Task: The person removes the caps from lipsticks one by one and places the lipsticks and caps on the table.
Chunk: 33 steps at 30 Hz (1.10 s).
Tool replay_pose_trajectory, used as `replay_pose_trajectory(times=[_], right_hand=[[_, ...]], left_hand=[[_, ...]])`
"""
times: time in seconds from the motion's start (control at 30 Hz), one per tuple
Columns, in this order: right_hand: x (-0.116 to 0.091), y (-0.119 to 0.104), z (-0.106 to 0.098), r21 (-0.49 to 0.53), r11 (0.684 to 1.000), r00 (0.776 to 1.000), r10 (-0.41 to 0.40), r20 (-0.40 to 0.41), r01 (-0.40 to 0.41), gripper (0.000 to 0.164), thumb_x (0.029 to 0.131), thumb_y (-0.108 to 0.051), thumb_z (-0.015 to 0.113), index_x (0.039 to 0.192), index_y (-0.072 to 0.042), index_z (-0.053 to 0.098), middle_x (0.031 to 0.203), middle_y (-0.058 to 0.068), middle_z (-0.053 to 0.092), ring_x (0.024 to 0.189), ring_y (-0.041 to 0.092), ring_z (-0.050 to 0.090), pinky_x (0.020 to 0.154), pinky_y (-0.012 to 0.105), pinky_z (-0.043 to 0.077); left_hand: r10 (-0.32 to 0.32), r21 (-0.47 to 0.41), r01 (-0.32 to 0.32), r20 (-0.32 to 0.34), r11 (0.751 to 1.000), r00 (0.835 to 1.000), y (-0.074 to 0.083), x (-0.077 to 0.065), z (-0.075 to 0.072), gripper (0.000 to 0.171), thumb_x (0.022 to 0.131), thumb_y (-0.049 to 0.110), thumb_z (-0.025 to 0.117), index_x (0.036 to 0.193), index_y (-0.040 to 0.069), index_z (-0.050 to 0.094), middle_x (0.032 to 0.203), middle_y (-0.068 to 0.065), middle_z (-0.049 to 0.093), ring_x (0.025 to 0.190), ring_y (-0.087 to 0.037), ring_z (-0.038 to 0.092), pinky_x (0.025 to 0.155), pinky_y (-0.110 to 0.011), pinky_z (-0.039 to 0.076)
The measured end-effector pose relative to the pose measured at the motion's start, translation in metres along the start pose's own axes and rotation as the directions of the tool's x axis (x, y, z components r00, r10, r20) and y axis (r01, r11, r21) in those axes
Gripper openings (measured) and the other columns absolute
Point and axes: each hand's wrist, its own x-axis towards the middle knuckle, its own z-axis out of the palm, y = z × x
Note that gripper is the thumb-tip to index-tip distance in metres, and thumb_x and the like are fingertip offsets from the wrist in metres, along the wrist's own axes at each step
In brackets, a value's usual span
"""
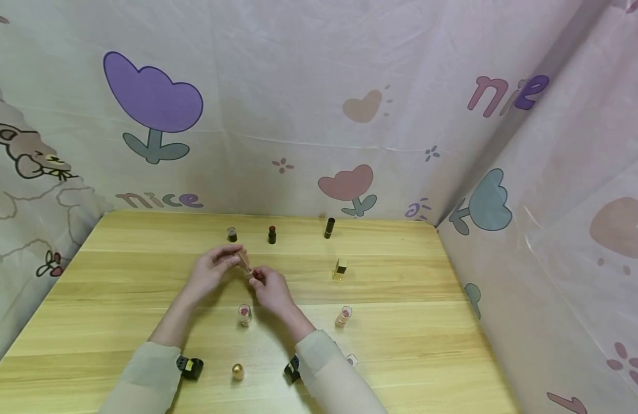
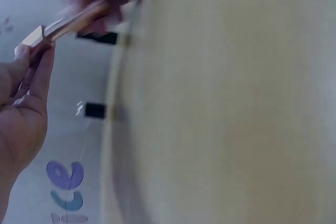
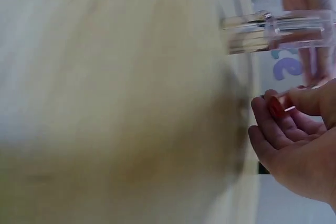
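In the head view, my left hand (image 1: 209, 270) pinches a rose-gold cosmetic piece (image 1: 243, 260) between thumb and fingers; the left wrist view shows it close against a second, blurred rose-gold piece (image 2: 84, 18). Opposite, my right hand (image 1: 273, 292) holds the lower right end of these pieces. A red lipstick tip (image 3: 276, 107) shows at my right thumb and fingertips in the right wrist view. Nearest below both hands stands a lipstick with a clear cap (image 1: 244, 314), its clear and gold tube (image 3: 296, 29) large in the right wrist view.
Toward the back stand a small dark pot (image 1: 232, 234), a red-tipped black lipstick (image 1: 272, 234) and a black tube (image 1: 329, 228). A gold tube (image 1: 340, 269) and another clear-capped lipstick (image 1: 343, 316) stand right. A rounded gold piece (image 1: 238, 371) lies in front. Printed curtains (image 1: 277, 103) enclose the table.
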Motion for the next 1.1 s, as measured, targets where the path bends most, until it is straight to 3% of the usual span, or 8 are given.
replay_pose_trajectory(times=[0.13,0.27,0.5,0.8,0.9,1.1], right_hand=[[-0.001,0.004,0.000,0.026,1.000,0.999,0.015,-0.029,-0.014,0.023,0.101,-0.005,0.064,0.123,0.002,0.069,0.105,0.005,0.072,0.085,0.007,0.062,0.073,0.017,0.057],[0.000,0.007,-0.001,0.017,1.000,0.999,-0.003,-0.049,0.004,0.026,0.102,-0.007,0.064,0.126,0.003,0.068,0.109,0.008,0.072,0.088,0.007,0.063,0.075,0.018,0.057],[0.004,0.005,-0.001,0.063,0.998,0.997,-0.024,-0.076,0.029,0.030,0.101,-0.006,0.065,0.129,0.002,0.065,0.115,0.010,0.072,0.099,0.013,0.067,0.085,0.020,0.060],[0.017,0.010,-0.006,0.091,0.995,0.984,-0.031,-0.176,0.048,0.031,0.099,-0.003,0.067,0.130,0.000,0.062,0.121,0.013,0.072,0.114,0.024,0.069,0.101,0.030,0.058],[0.019,0.013,-0.007,0.089,0.995,0.980,-0.015,-0.201,0.034,0.029,0.099,0.000,0.066,0.128,0.001,0.062,0.118,0.013,0.072,0.113,0.024,0.069,0.100,0.029,0.058],[0.020,0.018,-0.007,0.080,0.996,0.976,-0.008,-0.218,0.026,0.029,0.097,0.006,0.065,0.126,0.003,0.063,0.112,0.012,0.072,0.103,0.020,0.069,0.091,0.025,0.060]], left_hand=[[0.022,-0.004,-0.023,-0.071,1.000,0.997,0.008,0.004,-0.014,0.040,0.104,0.011,0.064,0.139,-0.005,0.057,0.132,-0.030,0.064,0.101,0.006,0.066,0.093,-0.013,0.055],[0.028,0.018,-0.027,-0.079,0.999,0.997,0.014,0.005,-0.021,0.039,0.104,0.007,0.062,0.140,-0.006,0.057,0.132,-0.031,0.064,0.100,0.008,0.065,0.093,-0.014,0.055],[0.009,0.012,-0.008,-0.110,1.000,0.994,0.016,0.001,-0.020,0.039,0.101,0.004,0.065,0.138,-0.008,0.057,0.133,-0.031,0.063,0.102,0.009,0.063,0.093,-0.011,0.053],[0.034,0.114,-0.022,-0.105,0.993,0.994,0.002,0.001,-0.015,0.036,0.099,0.005,0.070,0.132,-0.007,0.061,0.122,-0.027,0.068,0.102,0.004,0.063,0.091,-0.010,0.054],[0.022,0.120,-0.012,-0.087,0.993,0.996,-0.002,0.001,-0.014,0.036,0.098,0.005,0.071,0.131,-0.007,0.061,0.121,-0.025,0.068,0.105,-0.005,0.066,0.091,-0.011,0.054],[-0.003,0.203,0.015,-0.060,0.979,0.998,-0.006,0.002,-0.014,0.037,0.097,0.003,0.072,0.129,-0.008,0.060,0.120,-0.025,0.068,0.113,-0.036,0.067,0.091,-0.009,0.053]])
